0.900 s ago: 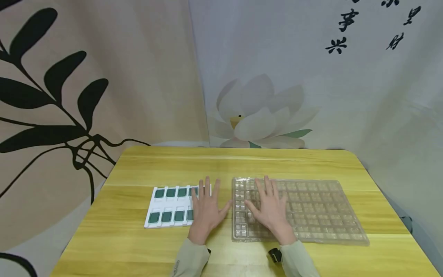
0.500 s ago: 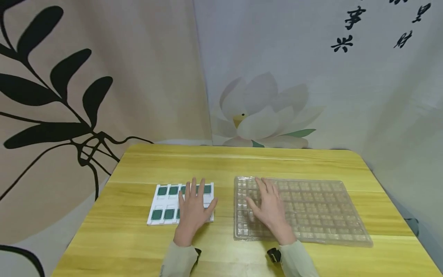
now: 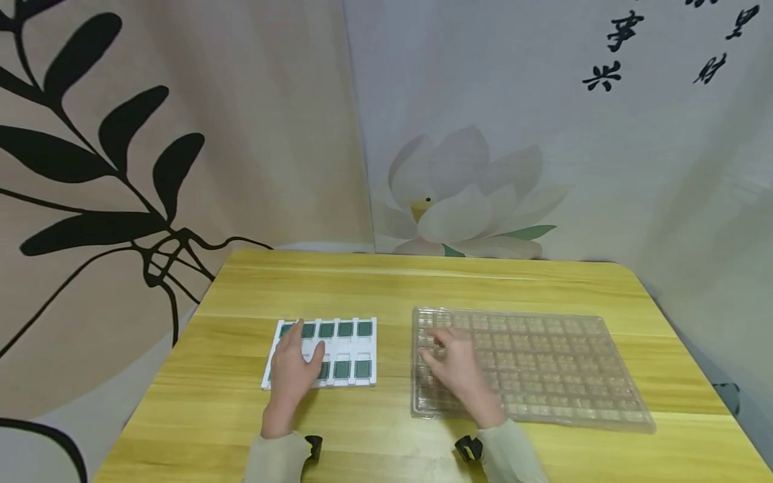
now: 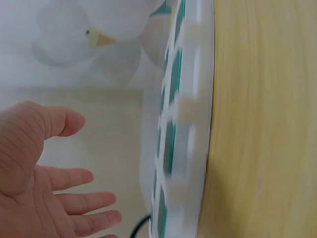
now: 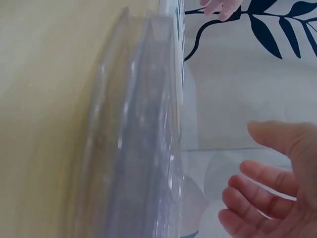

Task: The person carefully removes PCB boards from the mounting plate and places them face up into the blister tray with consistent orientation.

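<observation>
the left hand (image 3: 294,365) is lying palm down over the left end of the white tray (image 3: 356,349), forearm reaching in from the near edge of the surface (image 3: 386,285). its fingers are spread and nearly straight; the grip is released, with nothing in it. in the left wrist view the palm is hanging clear of the tray, so contact cannot be confirmed.

the right hand (image 3: 455,369) is hovering palm down over the near left part of the clear blister tray (image 3: 543,362), fingers loosely extended, grip released.

the white tray is lying flat toward the left edge of the surface, long axis running parallel to the near edge, carrying two rows of green chips (image 3: 345,329). the clear blister tray is lying flat just beside it toward the right edge, long axis likewise left to right.
</observation>
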Motion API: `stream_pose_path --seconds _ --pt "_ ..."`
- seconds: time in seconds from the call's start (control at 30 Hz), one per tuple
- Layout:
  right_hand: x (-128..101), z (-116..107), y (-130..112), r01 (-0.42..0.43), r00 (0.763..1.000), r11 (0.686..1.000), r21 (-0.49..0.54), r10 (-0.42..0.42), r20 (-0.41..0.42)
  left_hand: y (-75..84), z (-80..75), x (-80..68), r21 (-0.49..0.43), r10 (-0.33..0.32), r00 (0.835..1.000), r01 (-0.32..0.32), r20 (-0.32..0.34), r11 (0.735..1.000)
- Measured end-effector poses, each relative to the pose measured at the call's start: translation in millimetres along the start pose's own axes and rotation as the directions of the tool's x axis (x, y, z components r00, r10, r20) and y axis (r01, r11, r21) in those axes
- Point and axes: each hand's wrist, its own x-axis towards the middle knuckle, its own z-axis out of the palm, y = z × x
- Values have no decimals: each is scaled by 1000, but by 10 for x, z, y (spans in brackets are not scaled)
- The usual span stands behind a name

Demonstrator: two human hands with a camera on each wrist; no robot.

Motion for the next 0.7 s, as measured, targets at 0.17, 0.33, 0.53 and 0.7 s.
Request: stream_pose_path --seconds 0.17,0.33,0.53,0.7 --pt "10 74 -53 66 998 998 -14 -66 -13 -157 -144 6 -37 -104 995 104 2 994" --pt "12 127 -137 51 997 999 17 -52 51 -298 -245 15 -64 -199 978 202 57 977" --pt "27 203 -258 17 990 998 55 -25 138 -423 -293 19 -119 -306 947 317 99 941" --pt "43 282 -350 36 982 998 50 -44 185 -477 -281 41 -202 -357 931 364 75 909"
